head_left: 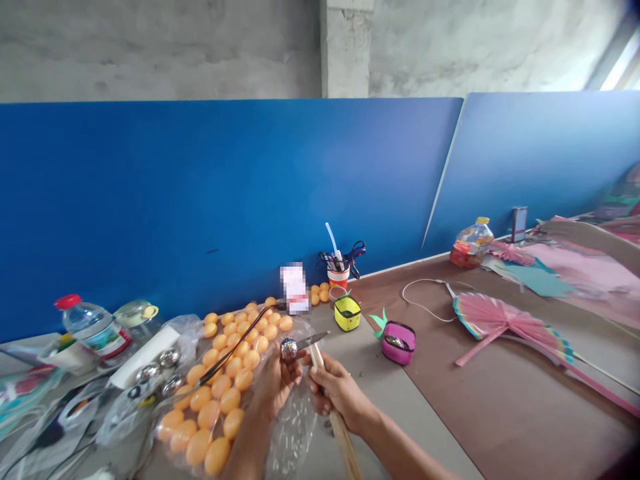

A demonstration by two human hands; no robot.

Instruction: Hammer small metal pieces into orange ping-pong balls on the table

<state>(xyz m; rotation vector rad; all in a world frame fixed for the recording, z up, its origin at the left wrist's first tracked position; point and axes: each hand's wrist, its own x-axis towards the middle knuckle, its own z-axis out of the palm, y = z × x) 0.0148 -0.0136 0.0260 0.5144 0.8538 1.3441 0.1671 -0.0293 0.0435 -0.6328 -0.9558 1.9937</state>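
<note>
left hand (281, 381) grips a silver ball (289, 349), right hand (340, 389) just beside holds a pale strip (343, 437); work seems part-done, remainder unclear.

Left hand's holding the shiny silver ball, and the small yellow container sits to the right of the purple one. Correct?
Not quite: the head view shows the small yellow container to the left of the purple one. The left hand is holding the shiny silver ball, as you said.
</note>
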